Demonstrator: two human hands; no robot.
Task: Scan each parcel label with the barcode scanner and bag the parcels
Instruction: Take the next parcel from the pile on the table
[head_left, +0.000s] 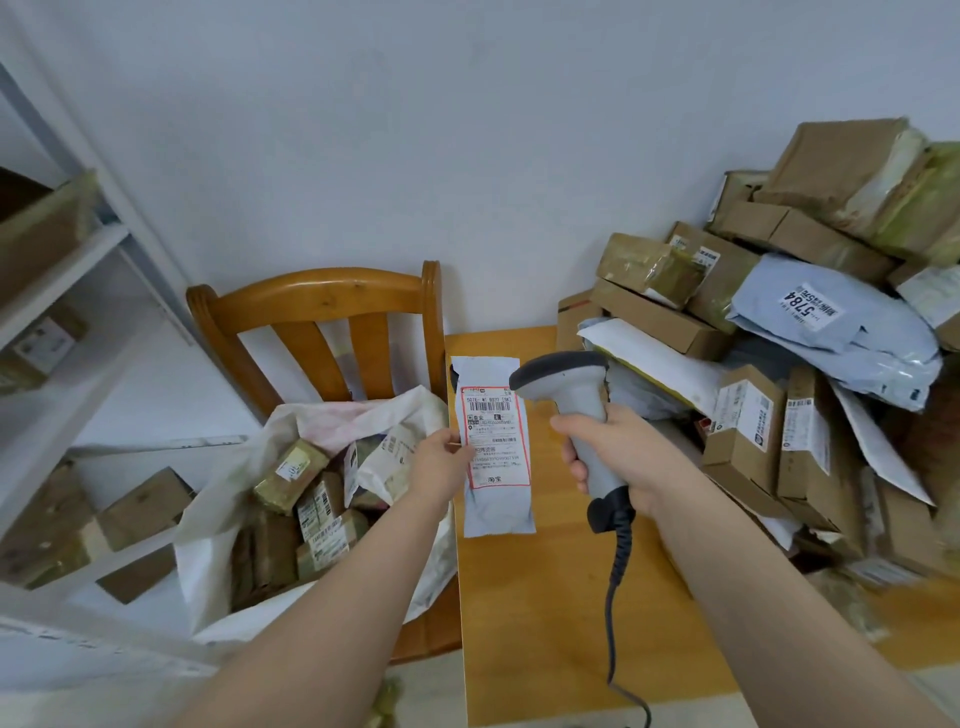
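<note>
My left hand (441, 462) pinches the left edge of a slim grey mailer parcel (493, 512), held upright with its red-bordered label (493, 436) facing me. My right hand (618, 457) grips the handle of a grey barcode scanner (566, 379), its head pointing left toward the label from close by. The scanner's coiled cable (618, 571) hangs down over the wooden table (540, 623). A white sack (228, 530) holding several parcels sits open on a wooden chair (317, 301) to the left, just below the held parcel.
A tall heap of cardboard boxes and poly mailers (810, 332) fills the right side of the table, up against the wall. White shelving (67, 291) with more boxes stands at far left. Bare tabletop lies between my arms.
</note>
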